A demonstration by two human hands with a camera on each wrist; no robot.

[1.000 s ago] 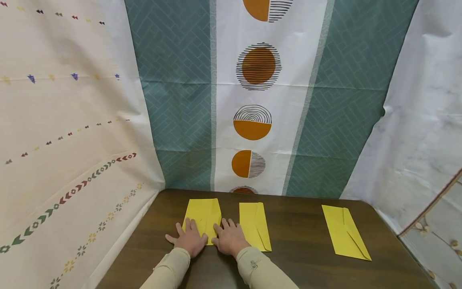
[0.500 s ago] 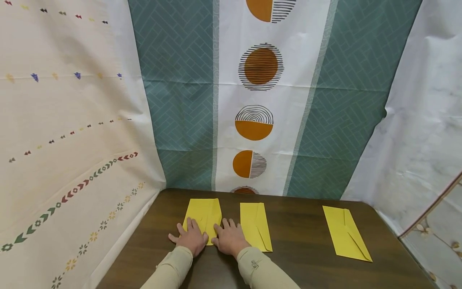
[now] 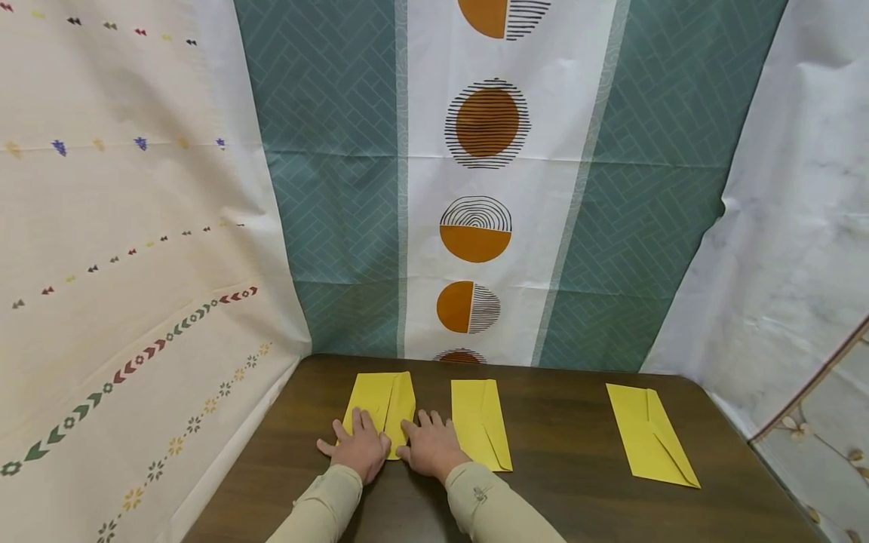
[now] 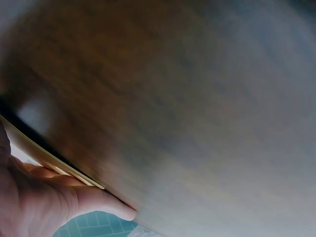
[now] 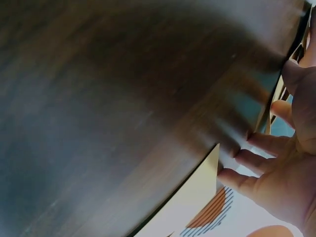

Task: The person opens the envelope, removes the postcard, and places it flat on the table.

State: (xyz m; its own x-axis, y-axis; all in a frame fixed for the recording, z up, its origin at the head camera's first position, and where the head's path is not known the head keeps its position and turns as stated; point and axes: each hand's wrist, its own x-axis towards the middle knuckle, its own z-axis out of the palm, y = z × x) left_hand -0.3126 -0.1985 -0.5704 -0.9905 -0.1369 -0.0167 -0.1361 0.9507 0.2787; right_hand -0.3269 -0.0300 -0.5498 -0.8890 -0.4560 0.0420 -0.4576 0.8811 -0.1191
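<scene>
On the table's left side lies a yellow envelope (image 3: 375, 390), its seam side up. My left hand (image 3: 360, 450) rests with spread fingers on its near left part, the thumb near the lower middle. Fingers of my right hand (image 3: 432, 446) are spread too; its thumb and index finger are right at the envelope's right edge, and the other fingertips reach toward a second yellow envelope (image 3: 478, 422). In the left wrist view the left hand (image 4: 44, 202) lies along the first envelope's edge (image 4: 54, 160). The right wrist view has the right hand (image 5: 286, 177) beside the second envelope (image 5: 190, 197).
A third yellow envelope (image 3: 652, 437) lies slanted on the right side of the dark wooden table (image 3: 557, 452). Behind the table hangs a green and white patterned cloth (image 3: 339, 226). Pale cloths (image 3: 136, 249) stand along the left and right sides.
The left envelope's right panel has shifted slightly, and a dark gap now shows along its middle seam. Both hands stay almost in place; the other two envelopes have not moved.
</scene>
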